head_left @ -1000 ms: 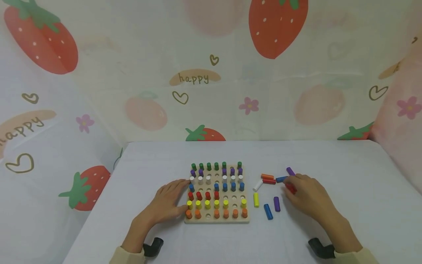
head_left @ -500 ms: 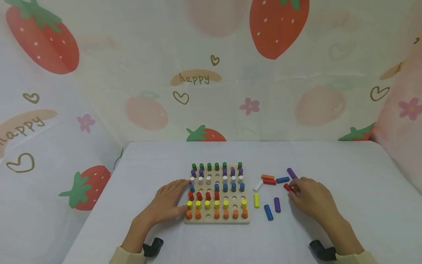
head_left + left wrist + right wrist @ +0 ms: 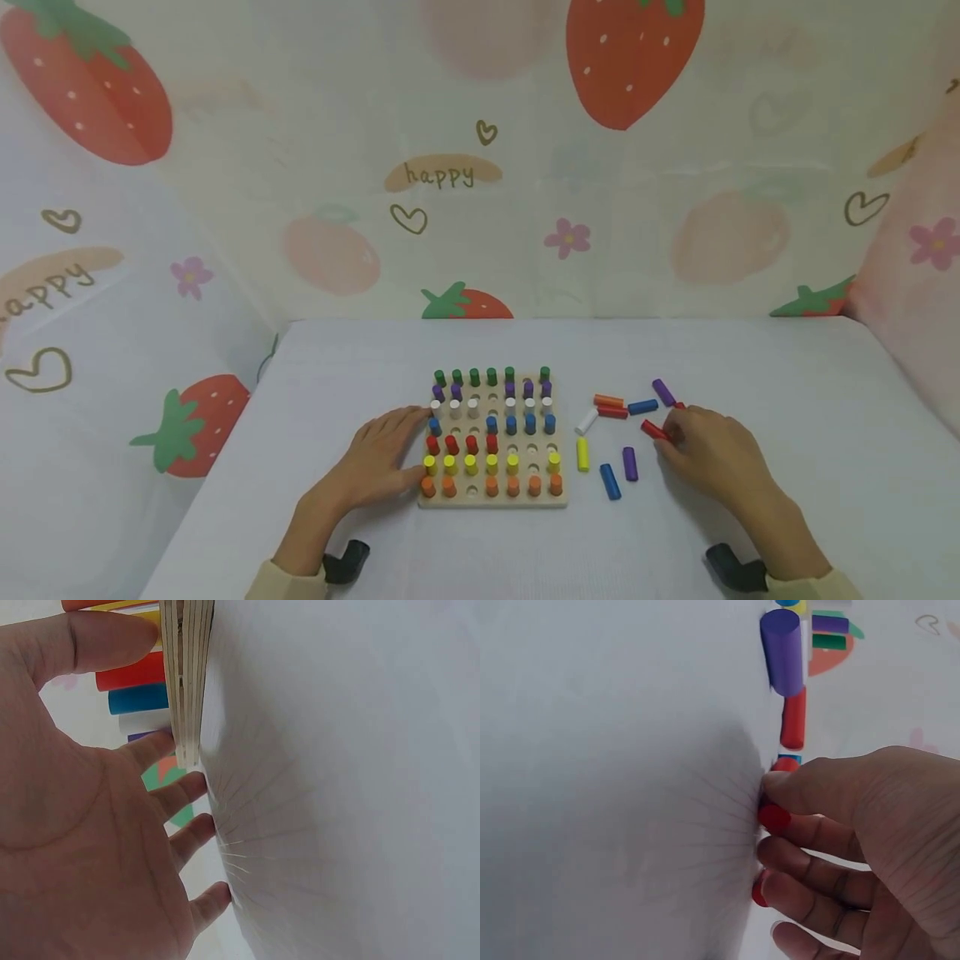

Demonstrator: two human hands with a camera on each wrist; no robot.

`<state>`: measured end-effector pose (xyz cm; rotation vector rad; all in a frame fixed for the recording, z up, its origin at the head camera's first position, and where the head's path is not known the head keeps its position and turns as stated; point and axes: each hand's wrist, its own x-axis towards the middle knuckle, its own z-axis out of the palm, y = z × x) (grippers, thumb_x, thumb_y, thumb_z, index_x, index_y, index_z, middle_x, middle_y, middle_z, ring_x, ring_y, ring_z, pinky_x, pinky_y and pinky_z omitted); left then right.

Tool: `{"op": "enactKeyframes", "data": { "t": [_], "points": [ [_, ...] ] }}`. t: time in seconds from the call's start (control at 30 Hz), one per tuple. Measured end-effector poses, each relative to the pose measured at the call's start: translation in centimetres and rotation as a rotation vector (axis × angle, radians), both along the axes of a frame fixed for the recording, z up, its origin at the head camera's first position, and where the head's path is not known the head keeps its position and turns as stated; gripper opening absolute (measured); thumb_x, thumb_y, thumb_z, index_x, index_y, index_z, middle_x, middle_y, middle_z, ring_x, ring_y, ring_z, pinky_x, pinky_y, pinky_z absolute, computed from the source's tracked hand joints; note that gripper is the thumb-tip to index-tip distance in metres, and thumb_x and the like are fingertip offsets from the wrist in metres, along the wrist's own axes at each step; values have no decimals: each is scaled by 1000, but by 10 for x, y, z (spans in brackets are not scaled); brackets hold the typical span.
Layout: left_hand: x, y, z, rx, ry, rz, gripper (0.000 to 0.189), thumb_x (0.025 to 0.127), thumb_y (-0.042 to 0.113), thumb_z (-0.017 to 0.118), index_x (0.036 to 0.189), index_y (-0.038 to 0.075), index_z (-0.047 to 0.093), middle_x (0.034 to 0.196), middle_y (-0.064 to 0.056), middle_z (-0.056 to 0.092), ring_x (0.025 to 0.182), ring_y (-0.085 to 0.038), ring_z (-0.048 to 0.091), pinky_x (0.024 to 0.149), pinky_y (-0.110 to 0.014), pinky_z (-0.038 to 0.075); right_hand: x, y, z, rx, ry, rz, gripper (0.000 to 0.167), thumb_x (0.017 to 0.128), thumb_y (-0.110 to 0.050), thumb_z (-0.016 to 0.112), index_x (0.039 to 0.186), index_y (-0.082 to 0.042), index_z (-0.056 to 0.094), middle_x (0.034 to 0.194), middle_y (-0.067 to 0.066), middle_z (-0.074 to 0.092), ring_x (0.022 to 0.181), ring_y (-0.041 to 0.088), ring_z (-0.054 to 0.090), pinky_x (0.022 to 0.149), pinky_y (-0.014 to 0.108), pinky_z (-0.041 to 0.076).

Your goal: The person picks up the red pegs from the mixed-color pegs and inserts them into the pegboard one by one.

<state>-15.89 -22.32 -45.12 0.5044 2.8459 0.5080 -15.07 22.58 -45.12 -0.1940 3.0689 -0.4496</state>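
Observation:
My right hand (image 3: 708,454) is low over the table, right of the loose pegs. Its thumb and index finger pinch a red peg (image 3: 775,817), whose free end points left in the head view. Another red peg (image 3: 760,891) lies by the other fingers, mostly hidden behind them. My left hand (image 3: 380,458) rests at the left edge of a wooden peg board (image 3: 495,503). In the left wrist view its thumb and index fingertip touch the board's side, and the remaining fingers are spread on the cloth. Rows of green, purple, white, blue, red, yellow and orange pegs stand in the board, with several bare holes.
Between board and right hand lie an orange peg (image 3: 608,401), a red peg beneath it, a white peg (image 3: 587,421), a yellow peg (image 3: 582,455), two blue pegs, and a purple peg (image 3: 630,464). Another purple peg (image 3: 663,392) lies just beyond the right hand.
My right hand has shifted slightly right, uncovering the blue peg and the pinched red peg's end. A second red peg now shows beyond the fingers. The left hand and board stay put.

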Motion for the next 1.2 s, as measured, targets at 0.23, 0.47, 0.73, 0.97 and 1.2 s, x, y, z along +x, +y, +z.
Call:
{"op": "enactKeyframes", "data": {
  "t": [0.23, 0.47, 0.73, 0.97, 1.2],
  "points": [
    [1, 0, 1, -6, -9, 11, 80, 90, 37, 59, 162, 11, 39, 169, -17, 39, 159, -43, 33, 127, -75, 22, 2, 1, 6, -7, 37, 17, 22, 87, -22, 84, 97, -5, 75, 85, 4, 75, 76, 20, 67, 74, 45, 62],
    [0, 1, 0, 20, -18, 3, 79, 89, 36, 62, 161, 11, 41, 168, -16, 41, 158, -42, 34, 126, -75, 24, 4, 2, 12, -27, 7, -9, 21, 89, -21, 81, 101, -5, 74, 89, 6, 77, 79, 22, 67, 75, 47, 62],
    [1, 0, 2, 16, -20, 8, 78, 89, 35, 61, 161, 12, 41, 169, -16, 40, 158, -43, 33, 126, -75, 24, 6, -5, 15, -49, 102, 26, 18, 89, -18, 83, 102, -8, 76, 93, 7, 78, 83, 23, 71, 78, 49, 64],
    [0, -3, 2, 15, -12, -2, 79, 89, 37, 61, 161, 11, 40, 169, -17, 40, 159, -43, 33, 126, -75, 24, 7, -10, 15, -59, 161, 72, 13, 87, -17, 85, 98, -14, 78, 90, 3, 77, 82, 21, 69, 76, 46, 64],
    [-1, 0, 0, 14, -29, 4, 78, 90, 35, 62, 161, 12, 41, 169, -16, 40, 158, -43, 33, 126, -75, 23, 9, -13, 16, -53, 235, 117, 18, 85, -14, 86, 101, -12, 79, 92, 4, 76, 85, 22, 69, 77, 46, 65]
  ]
}}
